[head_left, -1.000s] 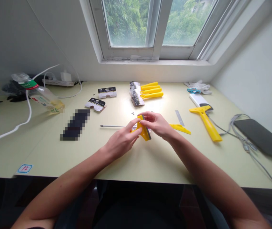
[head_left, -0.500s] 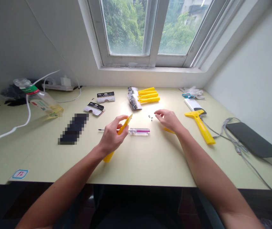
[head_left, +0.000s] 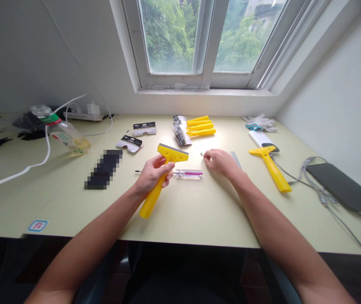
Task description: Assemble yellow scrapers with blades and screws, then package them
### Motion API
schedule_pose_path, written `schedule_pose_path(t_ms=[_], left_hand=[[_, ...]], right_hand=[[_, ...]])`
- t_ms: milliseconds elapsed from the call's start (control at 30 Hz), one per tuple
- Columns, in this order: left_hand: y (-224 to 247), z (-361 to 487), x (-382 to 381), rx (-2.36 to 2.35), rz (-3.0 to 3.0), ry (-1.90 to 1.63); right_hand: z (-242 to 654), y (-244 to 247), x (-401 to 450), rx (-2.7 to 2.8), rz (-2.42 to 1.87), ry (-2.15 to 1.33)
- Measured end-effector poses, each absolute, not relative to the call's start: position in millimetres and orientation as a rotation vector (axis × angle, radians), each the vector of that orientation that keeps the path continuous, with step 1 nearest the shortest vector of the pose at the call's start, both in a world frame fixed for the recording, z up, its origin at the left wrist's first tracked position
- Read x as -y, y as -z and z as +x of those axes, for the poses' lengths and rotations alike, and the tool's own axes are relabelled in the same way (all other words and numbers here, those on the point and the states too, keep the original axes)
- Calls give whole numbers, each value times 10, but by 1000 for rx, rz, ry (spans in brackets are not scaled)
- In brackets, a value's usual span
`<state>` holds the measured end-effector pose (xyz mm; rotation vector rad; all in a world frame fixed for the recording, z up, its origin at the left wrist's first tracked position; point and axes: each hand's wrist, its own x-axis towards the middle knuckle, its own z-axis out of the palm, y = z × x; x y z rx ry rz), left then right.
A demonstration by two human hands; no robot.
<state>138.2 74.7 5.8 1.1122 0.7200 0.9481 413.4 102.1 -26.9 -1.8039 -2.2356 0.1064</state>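
Observation:
A yellow scraper [head_left: 154, 196] is held in my left hand [head_left: 152, 174], its wide head tilted up with a grey strip along the top edge. My right hand [head_left: 217, 162] rests on the table with its fingertips pinched together; what they hold, if anything, is too small to tell. Tiny screws [head_left: 201, 154] lie just left of those fingertips. Between my hands lies a screwdriver [head_left: 189, 173] with a clear and pink handle, its shaft partly behind my left hand. A flat grey strip [head_left: 235, 159] shows behind my right wrist.
Several yellow handles [head_left: 202, 126] with black-and-white packaging lie at the back. Two cardboard sleeves [head_left: 144, 128] sit left of them. Another yellow scraper [head_left: 273, 171], a white device [head_left: 259, 139], cables and a dark pad [head_left: 345, 185] are on the right. A bottle [head_left: 69, 137] leans at the left.
The scraper in my left hand has turned so its broad head faces the camera. My right hand has come down over the screws, and its fingers have closed. The view has shifted slightly left.

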Motion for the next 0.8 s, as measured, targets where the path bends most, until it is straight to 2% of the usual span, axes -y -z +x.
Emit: schedule_pose_path(t_ms=[133,300,400,800], left_hand=[[-8,1400,-759,-701,1117,-964],[88,1436,-770,-697,1160,-972],[107,1462,-744,-683,1191,-958],[140,1486,-711,-651,1317,-983]], right_hand=[[4095,173,-956,2175,-1752,-149],[3799,-10,-741,1857,-1224,-391],[3589,-47,-635,1843,-1061,-459],[3490,-28,-587,1888,-1064,-423]])
